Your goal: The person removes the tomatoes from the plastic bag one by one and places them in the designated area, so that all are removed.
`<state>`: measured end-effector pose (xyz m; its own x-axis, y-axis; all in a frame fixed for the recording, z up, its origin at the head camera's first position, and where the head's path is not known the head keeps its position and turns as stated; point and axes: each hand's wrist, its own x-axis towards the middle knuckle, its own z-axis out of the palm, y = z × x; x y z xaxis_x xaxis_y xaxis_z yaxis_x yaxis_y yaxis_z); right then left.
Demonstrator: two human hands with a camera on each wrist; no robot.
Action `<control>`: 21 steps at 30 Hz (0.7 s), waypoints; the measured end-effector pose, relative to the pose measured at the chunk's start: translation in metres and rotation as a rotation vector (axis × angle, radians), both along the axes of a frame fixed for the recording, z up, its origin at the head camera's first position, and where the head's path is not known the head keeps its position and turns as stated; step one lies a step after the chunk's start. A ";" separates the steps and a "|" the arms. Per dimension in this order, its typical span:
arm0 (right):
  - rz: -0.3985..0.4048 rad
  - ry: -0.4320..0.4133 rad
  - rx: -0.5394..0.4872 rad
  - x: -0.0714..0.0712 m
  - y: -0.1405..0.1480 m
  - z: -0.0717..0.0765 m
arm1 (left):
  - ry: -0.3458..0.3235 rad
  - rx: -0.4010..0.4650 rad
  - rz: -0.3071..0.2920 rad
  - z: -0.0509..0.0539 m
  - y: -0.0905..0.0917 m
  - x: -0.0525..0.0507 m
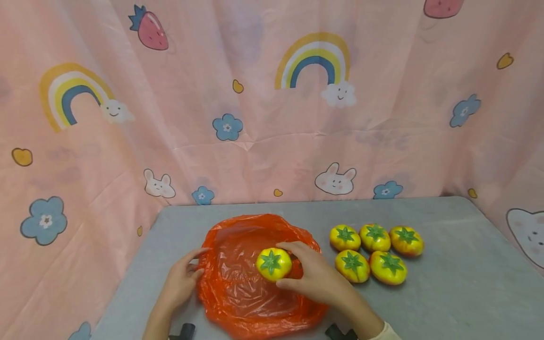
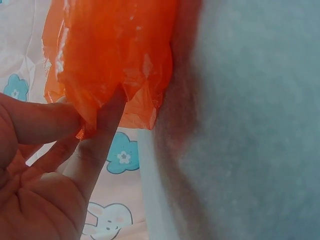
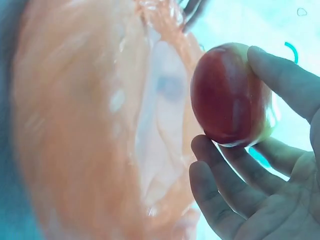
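An orange-red plastic bag (image 1: 255, 307) lies spread on the table with its mouth open upward. At its left side my left hand (image 1: 180, 283) pinches the rim; in the left wrist view the bag's edge (image 2: 120, 45) is caught between thumb and fingers. Over the right part of the opening my right hand (image 1: 316, 274) holds a yellow-and-red tomato (image 1: 273, 265) with a green star-shaped top. The right wrist view shows the tomato's glossy red underside (image 3: 225, 95) between thumb and fingers, apart from the bag. Something red behind the held tomato is partly hidden by the hand.
Several similar tomatoes (image 1: 376, 237) stand in two rows on the grey table (image 1: 459, 283), right of the bag. A pink patterned curtain (image 1: 272, 156) hangs behind the table. Two dark objects (image 1: 187, 331) show at the bottom edge, near the wrists.
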<state>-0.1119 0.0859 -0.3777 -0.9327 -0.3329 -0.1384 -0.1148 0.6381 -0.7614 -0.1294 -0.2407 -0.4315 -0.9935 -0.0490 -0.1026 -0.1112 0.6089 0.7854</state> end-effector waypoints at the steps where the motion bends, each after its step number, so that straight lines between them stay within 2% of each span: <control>1: -0.020 -0.007 0.011 0.002 0.003 0.000 | 0.001 -0.002 0.000 0.000 0.000 0.000; 7: -0.108 -0.024 0.048 0.010 0.017 -0.002 | 0.002 -0.018 0.006 0.000 -0.002 0.000; 14: -0.130 0.000 0.056 0.022 0.037 0.002 | 0.026 -0.040 0.000 0.001 -0.001 0.001; 21: -0.153 0.005 0.064 0.026 0.062 0.002 | 0.024 -0.045 -0.006 -0.001 0.000 0.000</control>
